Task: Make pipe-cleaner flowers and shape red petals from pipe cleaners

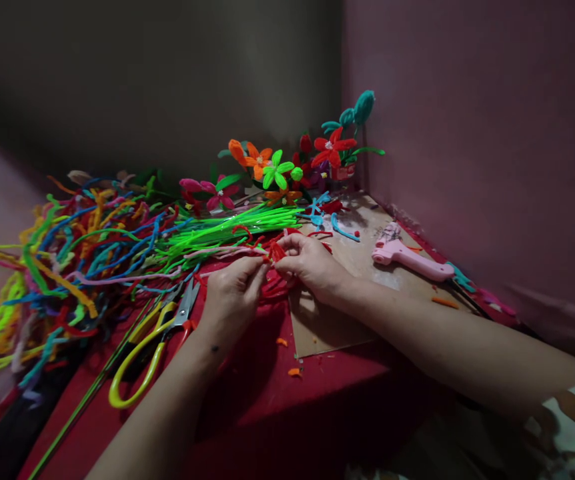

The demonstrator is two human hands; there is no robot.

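Observation:
Both hands meet at the middle of the table over a red pipe cleaner piece (277,253). My left hand (232,287) pinches its lower left end between thumb and fingertips. From the other side my right hand (312,263) grips the same piece, fingers curled. Its exact shape is partly hidden by the fingers. Under and behind the hands lie more red pipe cleaners (275,289). A bundle of bright green pipe cleaners (232,227) stretches just beyond. To the left of my left hand rest scissors with yellow handles (140,373), blades pointing away.
A heap of mixed pipe cleaners (77,253) covers the left side. Finished pipe cleaner flowers (277,170) stand at the back by the wall. On the right, a pink glue gun (412,259) lies on a brown board (327,333). Orange scraps (295,373) lie near the front.

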